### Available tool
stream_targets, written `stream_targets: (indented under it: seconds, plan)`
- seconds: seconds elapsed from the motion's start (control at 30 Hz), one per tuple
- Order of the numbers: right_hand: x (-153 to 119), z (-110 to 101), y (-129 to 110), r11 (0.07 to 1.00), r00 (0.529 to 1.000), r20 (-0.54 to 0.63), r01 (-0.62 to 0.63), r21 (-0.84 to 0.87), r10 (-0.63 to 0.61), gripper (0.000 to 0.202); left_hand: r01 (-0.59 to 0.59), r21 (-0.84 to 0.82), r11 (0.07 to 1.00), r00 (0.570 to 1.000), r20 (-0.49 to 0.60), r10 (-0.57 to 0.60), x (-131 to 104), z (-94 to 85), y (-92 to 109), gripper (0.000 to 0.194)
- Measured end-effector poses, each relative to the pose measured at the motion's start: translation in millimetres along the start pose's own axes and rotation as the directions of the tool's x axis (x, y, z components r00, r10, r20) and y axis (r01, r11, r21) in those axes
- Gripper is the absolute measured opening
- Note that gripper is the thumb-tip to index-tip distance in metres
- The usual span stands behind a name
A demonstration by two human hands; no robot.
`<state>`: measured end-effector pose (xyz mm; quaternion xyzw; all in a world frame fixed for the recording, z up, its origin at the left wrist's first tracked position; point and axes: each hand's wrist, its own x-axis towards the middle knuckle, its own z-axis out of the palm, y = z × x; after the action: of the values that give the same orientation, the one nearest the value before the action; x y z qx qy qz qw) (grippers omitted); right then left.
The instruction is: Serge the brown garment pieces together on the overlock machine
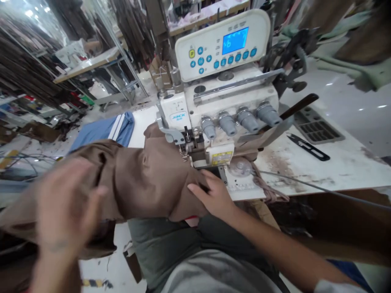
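A brown garment piece (pixel 152 179) lies bunched across the front of a white overlock sewing machine (pixel 235 89), its far edge at the presser foot (pixel 185 152). My right hand (pixel 216 197) is just in front of the machine's needle area, with thumb and fingers closed on the near right edge of the fabric. On the left, my left hand (pixel 65 199) is over the gathered cloth, smeared by motion. Its thumb stands apart from the fingers, and I see nothing held in it. A small red and pink bit (pixel 192 221) shows under the fabric edge.
Thread snips (pixel 308 147) and a grey compartment tray (pixel 319 124) lie right of the machine. Folded blue fabric with white stripes (pixel 106 128) is at the left. A thin rod (pixel 320 189) crosses the table's right front. Garment racks (pixel 27 73) stand behind.
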<state>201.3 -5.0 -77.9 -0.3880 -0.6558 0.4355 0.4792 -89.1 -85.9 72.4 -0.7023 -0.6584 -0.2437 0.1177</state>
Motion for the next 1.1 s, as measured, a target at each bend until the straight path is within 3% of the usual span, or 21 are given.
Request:
stream_targets:
  seconds: [0.03,0.07,0.1,0.13,0.17,0.23,0.27,0.3,0.37,0.43,0.47,0.53,0.63,0.73,0.77,0.83,0.9,1.0,1.1]
  plan:
    - [-6.4,-2.8,-3.5,0.997,0.999,-0.012,0.048,-0.056,-0.049,0.028,-0.235,-0.048,0.971,0.972,-0.026,0.234,-8.4,27.4,14.3,0.059]
    - [-14.1,-5.5,-8.4,0.993,0.996,0.005,0.093,-0.075,-0.093,0.029,-0.413,-0.141,0.9,0.908,0.006,0.418,-19.6,54.3,30.7,0.067]
    - [-22.0,-8.1,-14.5,0.99,0.99,0.04,0.135,-0.048,-0.133,0.032,-0.463,-0.234,0.855,0.879,0.008,0.477,-32.4,78.6,47.3,0.082]
    - [-28.9,-10.6,-20.9,0.985,0.982,0.08,0.172,0.017,-0.173,0.034,-0.429,-0.292,0.855,0.894,-0.004,0.448,-45.0,98.8,62.2,0.087]
    - [-34.0,-13.0,-26.9,0.976,0.971,0.115,0.198,0.094,-0.209,0.036,-0.351,-0.372,0.859,0.925,0.006,0.38,-55.8,114.0,73.8,0.076]
    - [-36.9,-16.9,-34.4,0.961,0.967,0.127,0.194,0.197,-0.221,0.034,-0.025,-0.613,0.79,0.995,0.062,0.08,-67.6,129.3,83.8,0.057]
    - [-34.8,-17.9,-35.2,0.966,0.978,0.114,0.147,0.213,-0.174,0.031,0.132,-0.69,0.712,0.991,0.101,-0.086,-67.9,130.6,82.3,0.054]
    - [-30.9,-17.7,-34.0,0.972,0.989,0.11,0.07,0.226,-0.096,0.026,0.263,-0.74,0.619,0.959,0.132,-0.251,-65.1,128.8,77.5,0.056]
    - [-19.9,-12.9,-28.4,0.954,0.982,0.168,-0.132,0.268,0.089,0.022,0.428,-0.77,0.474,0.846,0.157,-0.51,-52.1,119.6,63.4,0.056]
    - [-8.9,-2.5,-22.7,0.901,0.938,0.286,-0.287,0.326,0.196,0.03,0.493,-0.773,0.4,0.786,0.198,-0.586,-33.6,108.3,51.5,0.05]
    - [-4.6,3.9,-21.0,0.877,0.921,0.328,-0.324,0.354,0.208,0.033,0.5,-0.768,0.4,0.787,0.209,-0.58,-23.6,103.5,47.9,0.049]
    - [0.4,16.2,-19.9,0.866,0.929,0.303,-0.324,0.381,0.214,0.037,0.428,-0.739,0.52,0.854,0.142,-0.501,-4.8,97.4,44.7,0.045]
    - [-0.7,26.5,-19.0,0.937,0.977,0.127,-0.203,0.283,0.173,0.047,0.266,-0.61,0.747,0.924,-0.058,-0.377,12.9,95.3,43.7,0.034]
    - [-4.8,25.8,-14.7,0.988,0.996,-0.06,-0.064,0.138,0.073,0.039,-0.007,-0.396,0.918,0.977,-0.2,-0.079,14.1,95.2,45.0,0.042]
    - [-5.5,24.2,-13.3,0.99,0.994,-0.085,-0.056,0.127,0.067,0.032,-0.146,-0.35,0.925,0.976,-0.206,0.076,12.3,94.9,46.6,0.045]
    - [-5.8,20.5,-12.1,0.987,0.995,-0.026,-0.089,0.136,0.093,0.028,-0.39,-0.343,0.854,0.921,-0.163,0.355,9.3,94.9,51.7,0.048]
    - [-6.2,16.6,-13.8,0.987,0.991,0.101,-0.103,0.126,0.09,0.036,-0.5,-0.363,0.786,0.858,-0.083,0.507,9.9,96.3,58.0,0.05]
    - [-10.2,11.4,-18.1,0.996,0.991,0.133,-0.025,0.081,0.014,0.045,-0.549,-0.238,0.801,0.826,-0.01,0.563,17.0,100.5,67.0,0.052]
    - [-16.8,8.6,-18.2,0.996,0.995,0.092,0.033,0.081,-0.041,0.043,-0.535,-0.128,0.835,0.841,0.013,0.541,23.3,103.7,75.6,0.05]
